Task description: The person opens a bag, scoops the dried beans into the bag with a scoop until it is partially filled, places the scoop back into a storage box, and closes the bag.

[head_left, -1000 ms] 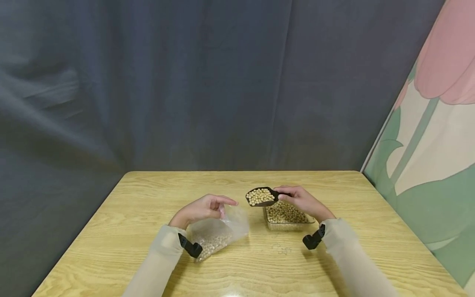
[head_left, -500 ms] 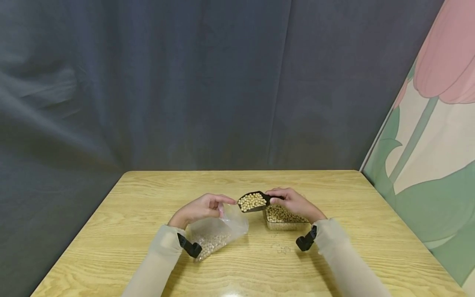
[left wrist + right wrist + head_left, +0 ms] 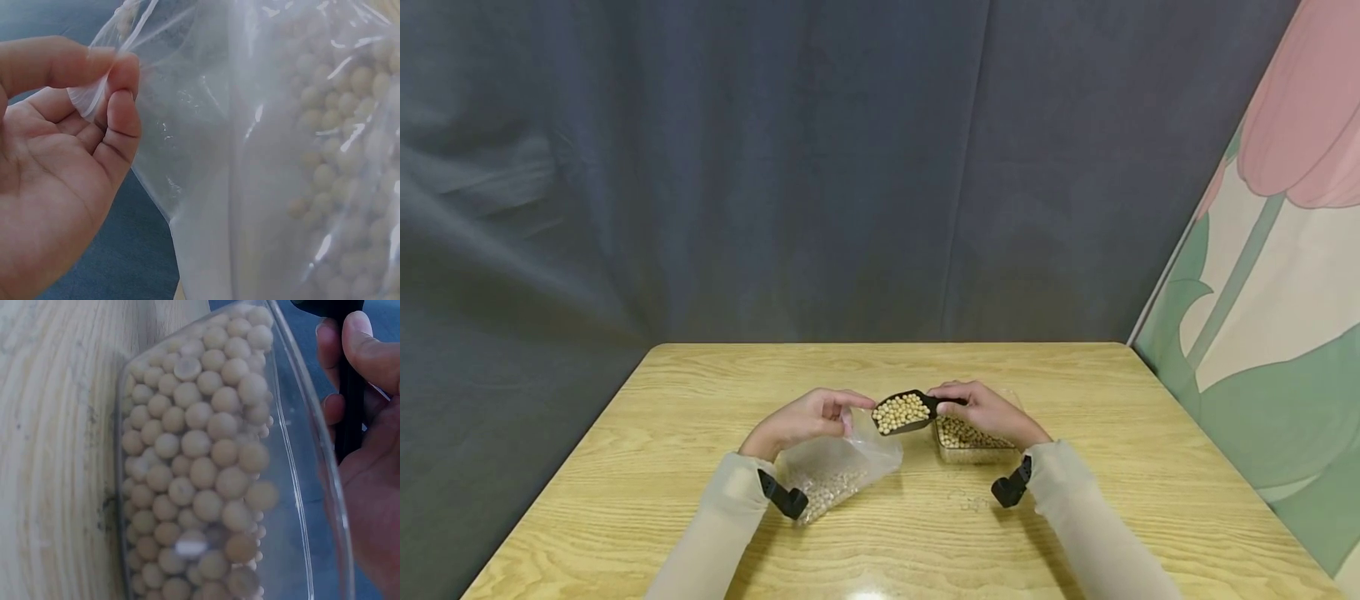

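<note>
My left hand [image 3: 801, 422] pinches the upper edge of a clear plastic bag [image 3: 868, 454] between thumb and fingers. Pale round beans [image 3: 340, 162] fill the lower part of the bag, which slumps on the table. In my right hand [image 3: 988, 410] is the handle of a black scoop [image 3: 917, 425], heaped with soybeans [image 3: 901, 411]. The scoop's front lip sits at the bag's mouth, right by the left fingertips. Below the right hand stands a clear plastic box [image 3: 973, 456] with more soybeans [image 3: 194, 444] in it, partly hidden by that hand.
A wooden table [image 3: 700, 383] carries everything. Faint dark marks [image 3: 967, 500] lie on its surface in front of the box. Behind it hangs a dark curtain [image 3: 820, 167], and a flower-patterned panel [image 3: 1285, 275] borders the right side.
My right hand has brought the loaded scoop left and slightly down, from above the box to the bag's mouth. The left hand keeps its pinch on the bag, almost unmoved.
</note>
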`<state>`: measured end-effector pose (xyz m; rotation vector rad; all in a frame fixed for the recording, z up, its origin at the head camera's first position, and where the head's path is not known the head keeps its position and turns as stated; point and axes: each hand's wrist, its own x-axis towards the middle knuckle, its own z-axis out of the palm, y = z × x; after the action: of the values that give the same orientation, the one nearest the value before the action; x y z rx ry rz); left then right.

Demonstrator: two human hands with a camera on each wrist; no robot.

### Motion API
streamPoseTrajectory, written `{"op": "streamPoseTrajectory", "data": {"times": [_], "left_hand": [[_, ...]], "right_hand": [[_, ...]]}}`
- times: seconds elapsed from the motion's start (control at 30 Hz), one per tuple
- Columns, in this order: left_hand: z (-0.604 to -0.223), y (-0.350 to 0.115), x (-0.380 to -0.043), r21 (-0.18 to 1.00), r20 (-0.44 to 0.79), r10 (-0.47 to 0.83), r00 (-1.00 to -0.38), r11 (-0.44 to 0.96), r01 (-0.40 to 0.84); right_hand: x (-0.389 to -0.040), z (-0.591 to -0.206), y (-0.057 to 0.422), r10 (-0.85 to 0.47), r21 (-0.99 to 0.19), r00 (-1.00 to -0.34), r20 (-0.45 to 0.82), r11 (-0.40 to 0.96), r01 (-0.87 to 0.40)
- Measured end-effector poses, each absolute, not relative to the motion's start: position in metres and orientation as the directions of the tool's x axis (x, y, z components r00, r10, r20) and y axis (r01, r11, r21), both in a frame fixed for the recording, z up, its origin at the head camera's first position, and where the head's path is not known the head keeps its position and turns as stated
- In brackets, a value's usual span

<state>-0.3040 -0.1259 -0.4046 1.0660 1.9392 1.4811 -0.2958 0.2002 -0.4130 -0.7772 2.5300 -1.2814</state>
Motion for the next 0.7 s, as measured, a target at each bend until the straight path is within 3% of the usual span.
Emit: {"op": "streamPoseTrajectory", "data": {"times": [0.7], "left_hand": [[-0.4049,-0.1245,-0.3024,0.957,0.1,0.813,-0.574,0.08,0.28]], "right_hand": [[-0.2947,-0.4037,0.1956,-0.546,-0.767,-0.838,0.006,0.535,-0.355]]}}
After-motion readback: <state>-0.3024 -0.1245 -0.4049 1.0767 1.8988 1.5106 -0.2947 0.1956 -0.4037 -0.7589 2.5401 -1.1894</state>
